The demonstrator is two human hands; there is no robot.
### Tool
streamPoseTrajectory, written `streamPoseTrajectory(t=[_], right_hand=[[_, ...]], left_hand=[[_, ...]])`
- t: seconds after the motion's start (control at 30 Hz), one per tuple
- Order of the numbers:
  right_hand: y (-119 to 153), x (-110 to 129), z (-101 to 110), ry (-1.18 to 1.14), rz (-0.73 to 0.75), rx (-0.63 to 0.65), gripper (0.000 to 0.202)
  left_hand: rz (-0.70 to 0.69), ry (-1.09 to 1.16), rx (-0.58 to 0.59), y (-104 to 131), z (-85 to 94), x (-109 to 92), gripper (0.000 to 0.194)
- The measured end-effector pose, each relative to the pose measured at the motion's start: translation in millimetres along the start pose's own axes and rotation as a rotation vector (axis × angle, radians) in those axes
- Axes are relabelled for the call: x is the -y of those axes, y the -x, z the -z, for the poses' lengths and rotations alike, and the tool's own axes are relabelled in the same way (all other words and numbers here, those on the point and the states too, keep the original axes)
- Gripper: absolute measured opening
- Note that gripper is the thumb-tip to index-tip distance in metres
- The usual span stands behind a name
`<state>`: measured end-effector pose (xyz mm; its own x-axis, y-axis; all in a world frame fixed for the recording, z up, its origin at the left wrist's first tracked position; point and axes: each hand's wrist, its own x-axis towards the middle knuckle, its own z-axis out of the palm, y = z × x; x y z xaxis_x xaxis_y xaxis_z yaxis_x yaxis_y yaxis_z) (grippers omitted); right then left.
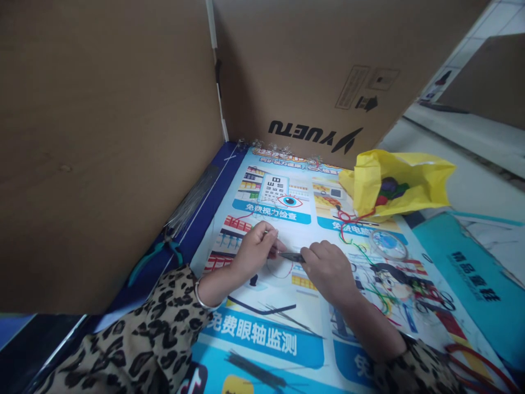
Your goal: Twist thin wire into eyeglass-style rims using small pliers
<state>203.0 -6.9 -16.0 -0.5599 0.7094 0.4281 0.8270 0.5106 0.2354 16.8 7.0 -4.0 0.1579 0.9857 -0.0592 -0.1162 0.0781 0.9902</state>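
Two hands engaged: my left fingers (266, 232) pinch apparent thin wire (280, 252), right fingers (314, 254) grip pliers (292, 256); shaped pieces (285, 150) seem done, straight wires (196, 197) unworked.

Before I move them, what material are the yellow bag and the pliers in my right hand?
Yellow bag: perhaps thin plastic or non-woven cloth, matte, with soft creases.
Pliers: the nose looks like grey metal, slightly shiny; your right hand hides the grips.

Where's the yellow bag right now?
In the head view, the yellow bag is at the far right of the printed poster, beyond the right hand.
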Motion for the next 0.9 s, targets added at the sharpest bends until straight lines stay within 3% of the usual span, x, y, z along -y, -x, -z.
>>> streamPoseTrajectory(t=[0.27, 0.6, 0.9], right_hand=[[1, 3, -1, -0.061, -0.016, 0.057, 0.012], [-5, 0, 13, -0.248, -0.189, 0.498, 0.025], [-4, -13, 14, -0.126, -0.229, 0.472, 0.019]], left_hand=[[-0.143, -0.076, 0.054, 1, 3.5, -3, 0.018], [-0.384, -0.427, 0.162, 8, 7.0, -9, 0.019], [-0.262, -0.398, 0.206, -15, 24.7, -13, 0.019]])
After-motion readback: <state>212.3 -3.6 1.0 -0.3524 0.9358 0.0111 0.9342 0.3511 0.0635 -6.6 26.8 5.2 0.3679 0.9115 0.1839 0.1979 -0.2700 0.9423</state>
